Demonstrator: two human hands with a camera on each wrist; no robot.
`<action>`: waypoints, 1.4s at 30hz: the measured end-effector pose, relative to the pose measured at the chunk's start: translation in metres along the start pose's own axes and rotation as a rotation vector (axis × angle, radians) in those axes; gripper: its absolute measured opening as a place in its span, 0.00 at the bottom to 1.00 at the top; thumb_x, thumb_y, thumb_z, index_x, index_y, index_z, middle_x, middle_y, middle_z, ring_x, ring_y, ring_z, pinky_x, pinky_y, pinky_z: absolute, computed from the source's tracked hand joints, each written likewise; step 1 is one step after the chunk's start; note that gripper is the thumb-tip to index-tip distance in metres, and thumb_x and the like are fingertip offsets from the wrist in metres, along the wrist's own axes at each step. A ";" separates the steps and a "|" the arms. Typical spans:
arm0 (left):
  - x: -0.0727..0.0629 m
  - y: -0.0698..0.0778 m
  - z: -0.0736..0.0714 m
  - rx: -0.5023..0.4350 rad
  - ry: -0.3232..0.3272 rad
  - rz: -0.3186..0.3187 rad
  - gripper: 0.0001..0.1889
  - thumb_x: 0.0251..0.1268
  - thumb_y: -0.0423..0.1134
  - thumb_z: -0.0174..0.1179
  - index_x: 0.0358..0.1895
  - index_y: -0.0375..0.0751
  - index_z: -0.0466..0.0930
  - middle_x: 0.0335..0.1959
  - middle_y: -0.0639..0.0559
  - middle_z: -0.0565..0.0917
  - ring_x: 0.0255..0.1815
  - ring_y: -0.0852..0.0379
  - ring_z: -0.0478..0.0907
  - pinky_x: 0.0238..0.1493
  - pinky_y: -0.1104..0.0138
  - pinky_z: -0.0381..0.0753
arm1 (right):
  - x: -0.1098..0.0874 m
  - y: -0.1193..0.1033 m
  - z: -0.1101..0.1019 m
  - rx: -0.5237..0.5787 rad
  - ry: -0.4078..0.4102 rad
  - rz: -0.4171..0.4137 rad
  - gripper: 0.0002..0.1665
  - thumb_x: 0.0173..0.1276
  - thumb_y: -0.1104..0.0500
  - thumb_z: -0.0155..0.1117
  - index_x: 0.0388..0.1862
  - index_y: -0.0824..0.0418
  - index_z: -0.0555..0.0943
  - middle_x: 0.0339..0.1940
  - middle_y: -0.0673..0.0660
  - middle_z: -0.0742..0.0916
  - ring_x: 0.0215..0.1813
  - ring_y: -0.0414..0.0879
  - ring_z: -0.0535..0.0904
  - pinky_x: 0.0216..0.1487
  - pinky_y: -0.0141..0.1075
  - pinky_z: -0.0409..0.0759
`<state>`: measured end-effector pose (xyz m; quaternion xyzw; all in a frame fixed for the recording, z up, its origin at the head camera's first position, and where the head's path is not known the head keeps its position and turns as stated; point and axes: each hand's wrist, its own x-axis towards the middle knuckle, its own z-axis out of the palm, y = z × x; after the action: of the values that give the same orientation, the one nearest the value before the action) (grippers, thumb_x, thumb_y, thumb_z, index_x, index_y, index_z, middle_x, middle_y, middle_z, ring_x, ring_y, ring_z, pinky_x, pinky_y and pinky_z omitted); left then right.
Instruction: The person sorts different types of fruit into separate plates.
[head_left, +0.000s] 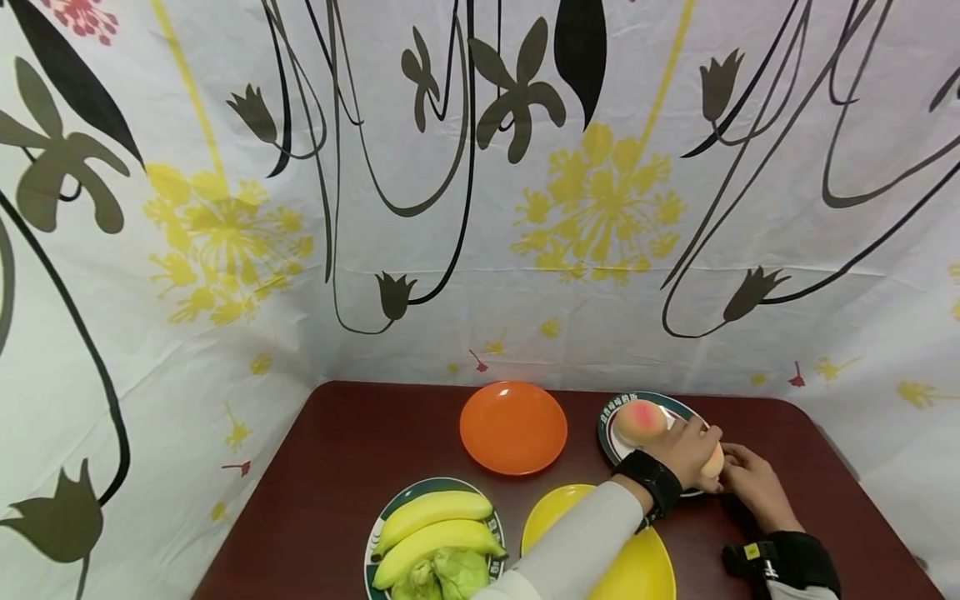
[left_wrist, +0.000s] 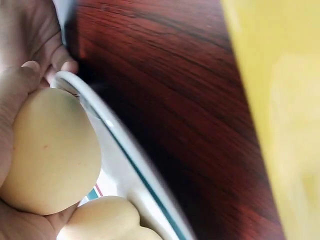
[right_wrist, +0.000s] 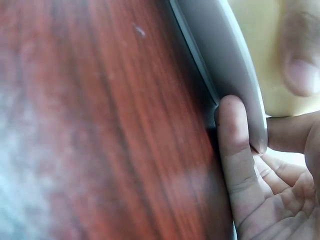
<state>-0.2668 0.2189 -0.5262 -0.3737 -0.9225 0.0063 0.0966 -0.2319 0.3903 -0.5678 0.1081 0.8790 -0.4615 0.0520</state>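
Note:
My left hand (head_left: 684,452) reaches across to the far right and grips a peach (left_wrist: 55,150), its fingers and thumb curled round the fruit. This peach is over the right side of a white plate with a dark green rim (head_left: 606,429). Another peach (head_left: 640,422), blushed pink, lies on the same plate to the left of my left hand. At the plate's right edge, my right hand (head_left: 756,485) pinches the rim; in the right wrist view one finger (right_wrist: 234,125) lies along the rim's outer underside and another crosses over inside it.
An orange plate (head_left: 513,428) sits at the back middle. The yellow plate (head_left: 654,575) lies partly under my left forearm. Bananas (head_left: 435,510) and green leafy vegetables (head_left: 459,573) share a green-rimmed plate at the front left. Patterned cloth (head_left: 480,233) hangs behind the dark red table (head_left: 300,500).

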 end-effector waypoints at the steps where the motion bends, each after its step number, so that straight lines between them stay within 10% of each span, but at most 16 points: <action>1: -0.001 -0.001 0.002 0.009 0.001 0.001 0.43 0.54 0.78 0.68 0.72 0.66 0.71 0.62 0.66 0.76 0.58 0.68 0.77 0.58 0.80 0.76 | 0.000 -0.001 0.001 0.012 0.005 -0.001 0.38 0.85 0.50 0.47 0.80 0.77 0.61 0.53 0.64 0.88 0.38 0.35 0.81 0.40 0.34 0.84; 11: -0.004 -0.014 0.024 0.188 0.172 0.034 0.41 0.55 0.81 0.64 0.66 0.61 0.76 0.55 0.64 0.78 0.53 0.67 0.77 0.56 0.81 0.76 | 0.003 -0.006 0.012 0.078 0.018 0.013 0.41 0.88 0.45 0.44 0.80 0.79 0.59 0.68 0.81 0.76 0.37 0.36 0.83 0.40 0.36 0.87; 17: -0.005 -0.023 0.021 0.207 0.186 0.112 0.40 0.61 0.79 0.62 0.69 0.58 0.76 0.56 0.64 0.79 0.56 0.68 0.76 0.63 0.79 0.72 | 0.005 -0.007 0.015 0.085 0.015 0.000 0.40 0.88 0.46 0.44 0.79 0.79 0.60 0.58 0.75 0.84 0.35 0.41 0.86 0.39 0.37 0.88; 22: -0.009 -0.040 -0.013 0.186 0.124 0.172 0.46 0.62 0.83 0.55 0.77 0.59 0.70 0.68 0.61 0.77 0.71 0.65 0.72 0.75 0.73 0.67 | -0.005 -0.014 0.006 -0.058 0.044 -0.008 0.42 0.87 0.42 0.44 0.76 0.79 0.64 0.47 0.67 0.90 0.33 0.43 0.89 0.42 0.48 0.88; 26: -0.026 -0.073 -0.070 0.107 0.069 0.208 0.47 0.67 0.80 0.54 0.83 0.57 0.63 0.79 0.57 0.69 0.81 0.59 0.64 0.81 0.66 0.62 | -0.025 -0.022 -0.002 -0.182 0.117 0.031 0.44 0.86 0.38 0.43 0.71 0.79 0.69 0.37 0.63 0.91 0.29 0.45 0.89 0.41 0.53 0.86; 34: -0.128 -0.159 -0.170 -0.178 0.076 0.204 0.44 0.74 0.68 0.59 0.85 0.52 0.59 0.81 0.51 0.67 0.83 0.53 0.63 0.85 0.57 0.60 | -0.070 -0.033 0.012 -0.149 0.052 0.040 0.40 0.84 0.36 0.50 0.62 0.74 0.79 0.33 0.54 0.90 0.30 0.44 0.87 0.32 0.36 0.86; 42: -0.261 -0.192 -0.175 -0.263 0.190 0.157 0.38 0.71 0.62 0.65 0.77 0.46 0.72 0.74 0.49 0.76 0.76 0.51 0.71 0.72 0.52 0.76 | -0.088 -0.046 0.056 -0.228 -0.078 0.003 0.39 0.75 0.32 0.65 0.61 0.66 0.82 0.31 0.50 0.87 0.30 0.43 0.81 0.30 0.35 0.79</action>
<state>-0.1840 -0.1106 -0.3842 -0.4527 -0.8701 -0.1422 0.1328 -0.1579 0.3067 -0.5456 0.0848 0.9229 -0.3623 0.0990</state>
